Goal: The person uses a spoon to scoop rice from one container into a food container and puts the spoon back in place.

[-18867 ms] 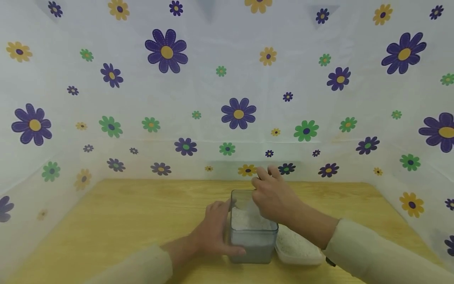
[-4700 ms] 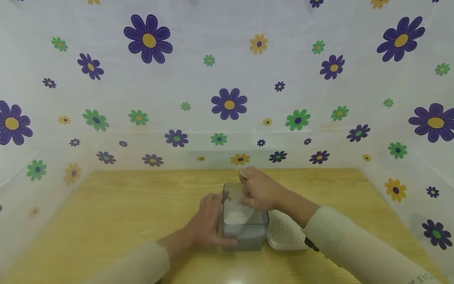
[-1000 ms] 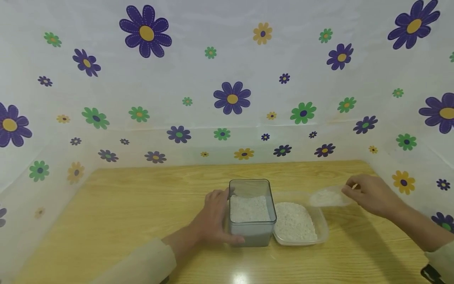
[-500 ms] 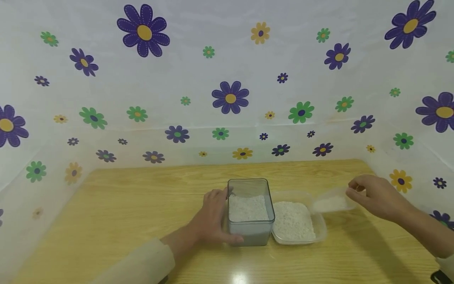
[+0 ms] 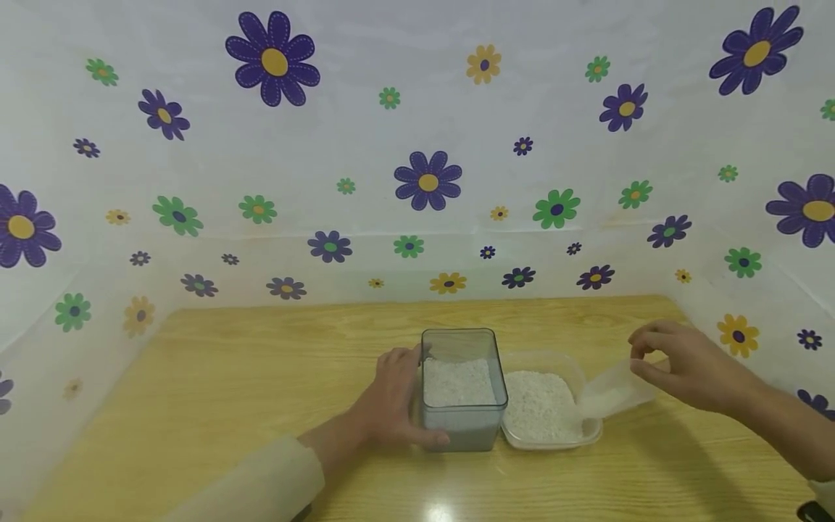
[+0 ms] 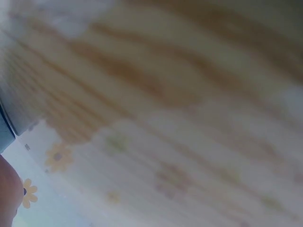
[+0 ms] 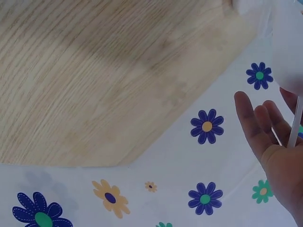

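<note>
The left hand (image 5: 386, 406) clasps one grey box (image 5: 462, 433) from 9 o'clock, thumb at the front; the right hand (image 5: 694, 368), well apart, pinches one translucent scoop (image 5: 628, 396), tilted, its lip at the 3 o'clock edge of one clear tub (image 5: 551, 442). The tub sits beside the box at 3 o'clock; both contain white grains (image 5: 538, 406). They rest on one wooden bench (image 5: 261, 406); flowered sheeting (image 5: 359, 145) hangs at 12 o'clock.

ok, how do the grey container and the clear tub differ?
Height: the grey container is tall, the clear tub low.
Walls: the grey container is smoky, the clear tub nearly colourless.
Contact: the left hand holds the grey container; no hand holds the clear tub.
Both are open-topped, stand on the table and hold loose whitish material.
</note>
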Available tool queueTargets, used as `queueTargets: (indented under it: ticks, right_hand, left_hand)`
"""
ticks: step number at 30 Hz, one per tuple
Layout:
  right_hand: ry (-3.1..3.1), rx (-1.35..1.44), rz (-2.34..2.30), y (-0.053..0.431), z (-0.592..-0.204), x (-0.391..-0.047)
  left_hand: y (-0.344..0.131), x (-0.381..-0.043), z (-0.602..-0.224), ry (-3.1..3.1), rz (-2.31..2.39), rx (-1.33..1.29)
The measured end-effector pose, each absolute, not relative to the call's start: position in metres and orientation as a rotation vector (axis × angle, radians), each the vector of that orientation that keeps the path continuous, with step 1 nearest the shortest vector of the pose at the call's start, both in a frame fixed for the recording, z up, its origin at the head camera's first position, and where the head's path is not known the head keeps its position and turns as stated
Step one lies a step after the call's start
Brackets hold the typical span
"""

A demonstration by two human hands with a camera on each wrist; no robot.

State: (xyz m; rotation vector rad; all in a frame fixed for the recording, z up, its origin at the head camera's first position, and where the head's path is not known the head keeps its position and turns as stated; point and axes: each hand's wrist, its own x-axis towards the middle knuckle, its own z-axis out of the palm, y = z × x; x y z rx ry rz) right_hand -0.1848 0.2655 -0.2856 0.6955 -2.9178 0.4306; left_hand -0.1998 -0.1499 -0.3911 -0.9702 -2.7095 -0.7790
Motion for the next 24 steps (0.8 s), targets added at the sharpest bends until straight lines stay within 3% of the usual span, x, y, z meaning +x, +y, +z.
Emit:
queueTargets:
  ticks: [12,24]
  right_hand:
    - [-2.331,1.207,0.166,0.221,-0.283,-0.187]
    - [-2.097,1.130,0.246,0.161,-0.236,-0.201]
  left_hand:
    - [-0.149,-0.199,-0.391,-2.697,-0.770,-0.964]
    - [-0.150,-0.201,-0.394,-2.673,-0.813,-0.962]
